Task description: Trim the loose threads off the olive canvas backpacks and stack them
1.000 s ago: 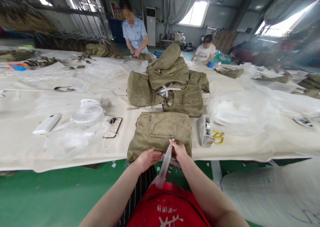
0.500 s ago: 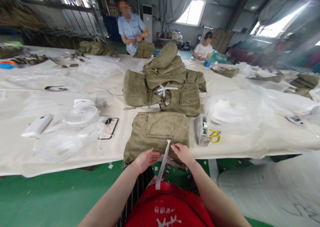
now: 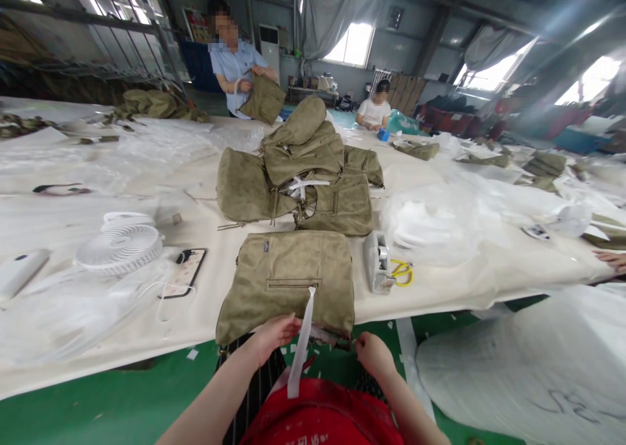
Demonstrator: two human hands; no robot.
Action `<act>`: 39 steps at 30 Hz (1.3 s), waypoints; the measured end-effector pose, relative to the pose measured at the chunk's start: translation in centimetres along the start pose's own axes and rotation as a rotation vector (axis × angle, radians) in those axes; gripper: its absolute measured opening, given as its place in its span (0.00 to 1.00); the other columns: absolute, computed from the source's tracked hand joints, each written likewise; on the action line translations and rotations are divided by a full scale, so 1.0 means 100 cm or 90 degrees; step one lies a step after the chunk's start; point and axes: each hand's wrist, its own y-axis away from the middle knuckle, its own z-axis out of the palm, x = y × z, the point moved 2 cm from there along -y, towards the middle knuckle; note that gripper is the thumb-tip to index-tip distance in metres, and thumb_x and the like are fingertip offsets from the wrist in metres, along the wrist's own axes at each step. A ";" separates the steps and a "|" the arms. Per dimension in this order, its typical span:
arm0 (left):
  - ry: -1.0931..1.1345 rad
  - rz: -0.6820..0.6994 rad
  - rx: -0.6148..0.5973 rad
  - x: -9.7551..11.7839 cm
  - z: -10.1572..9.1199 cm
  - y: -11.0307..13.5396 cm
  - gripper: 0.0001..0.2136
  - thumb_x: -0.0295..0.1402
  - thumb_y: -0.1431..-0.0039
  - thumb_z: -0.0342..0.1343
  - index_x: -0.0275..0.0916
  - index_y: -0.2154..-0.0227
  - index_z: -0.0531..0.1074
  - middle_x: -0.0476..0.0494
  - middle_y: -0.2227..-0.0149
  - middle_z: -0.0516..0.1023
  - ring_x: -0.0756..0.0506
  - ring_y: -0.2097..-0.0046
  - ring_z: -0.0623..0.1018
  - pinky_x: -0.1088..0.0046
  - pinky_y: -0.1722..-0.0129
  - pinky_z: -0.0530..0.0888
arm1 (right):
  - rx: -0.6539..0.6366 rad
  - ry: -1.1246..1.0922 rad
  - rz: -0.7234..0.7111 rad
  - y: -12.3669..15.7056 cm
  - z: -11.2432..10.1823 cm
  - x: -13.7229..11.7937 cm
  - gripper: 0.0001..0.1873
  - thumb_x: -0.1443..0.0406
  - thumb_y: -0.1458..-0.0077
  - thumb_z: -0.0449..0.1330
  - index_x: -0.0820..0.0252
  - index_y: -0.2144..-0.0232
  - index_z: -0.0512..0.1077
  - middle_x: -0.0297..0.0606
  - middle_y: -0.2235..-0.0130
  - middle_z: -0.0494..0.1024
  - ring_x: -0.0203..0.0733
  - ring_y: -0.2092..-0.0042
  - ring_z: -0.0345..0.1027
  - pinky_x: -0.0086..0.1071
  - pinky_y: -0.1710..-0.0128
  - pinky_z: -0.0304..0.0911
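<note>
An olive canvas bag (image 3: 293, 262) lies flat at the table's near edge, its lower side hanging slightly over. It has a short zipped pocket, with a white strip (image 3: 304, 340) tied to the zip pull and trailing down toward my red apron (image 3: 317, 412). My left hand (image 3: 278, 334) rests with fingers stretched out along the bag's lower edge, left of the strip. At the bag's lower right corner, my right hand (image 3: 375, 355) is closed, its fingertips pinching the corner; the exact part held is too small to tell.
Several more olive bags (image 3: 293, 171) are piled behind. To the right are a tape dispenser (image 3: 377, 262), yellow-handled scissors (image 3: 403, 273) and white plastic wrapping (image 3: 430, 216). A white fan (image 3: 120, 246) and a phone (image 3: 184, 274) lie left. Two people work at the far side.
My right hand has moved from beside the zip pull down to the bag's lower right corner and closed there. My left hand stays at the lower edge. The view has shifted right.
</note>
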 end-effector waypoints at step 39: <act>-0.875 0.236 0.136 0.039 0.066 -0.016 0.16 0.34 0.40 0.38 0.35 0.58 0.68 0.36 0.61 0.78 0.42 0.58 0.77 0.67 0.58 0.69 | -0.291 -0.763 -0.054 -0.024 0.026 -0.111 0.12 0.61 0.61 0.64 0.62 0.71 0.75 0.36 0.75 0.75 0.33 0.75 0.66 0.28 0.71 0.60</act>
